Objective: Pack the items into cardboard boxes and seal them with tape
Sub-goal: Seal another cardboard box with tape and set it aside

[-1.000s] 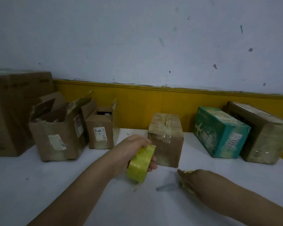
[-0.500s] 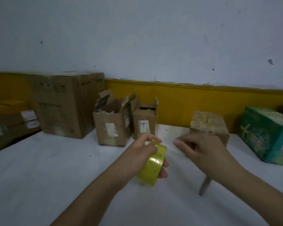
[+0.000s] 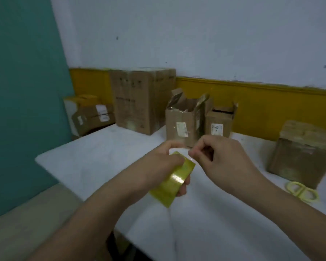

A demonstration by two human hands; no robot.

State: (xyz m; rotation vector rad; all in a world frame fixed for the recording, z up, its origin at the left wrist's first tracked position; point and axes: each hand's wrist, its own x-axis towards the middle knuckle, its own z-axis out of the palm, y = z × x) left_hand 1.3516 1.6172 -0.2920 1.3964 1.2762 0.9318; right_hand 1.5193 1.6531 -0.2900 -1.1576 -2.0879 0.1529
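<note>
Left hand (image 3: 163,163): fingers curled round the yellow tape roll (image 3: 174,182), gripping it above the white table (image 3: 94,162), near the table's middle. The roll stands on edge, with its outer band facing the camera.

Right hand (image 3: 221,160): fingers curled, thumb and forefinger pinched together just beside the upper edge of the roll. A faint glint shows at the pinch. Whether a free end of tape lies between the fingertips cannot be determined.

Boxes on the table, along the wall:
- Large carton (image 3: 141,100), closed, at the far left corner.
- Open cardboard box (image 3: 183,126), flaps raised, white label on its front face.
- Smaller open box (image 3: 221,123), touching or just beside the previous one, also labelled.
- Taped cardboard box (image 3: 302,157), closed, at the right, well apart from the open boxes.

Yellow scissor handles (image 3: 303,193) lie flat on the table just beside the front lower edge of the taped cardboard box. The blades are not visible.

Further stacked boxes (image 3: 90,114) sit behind the table's left end.
</note>
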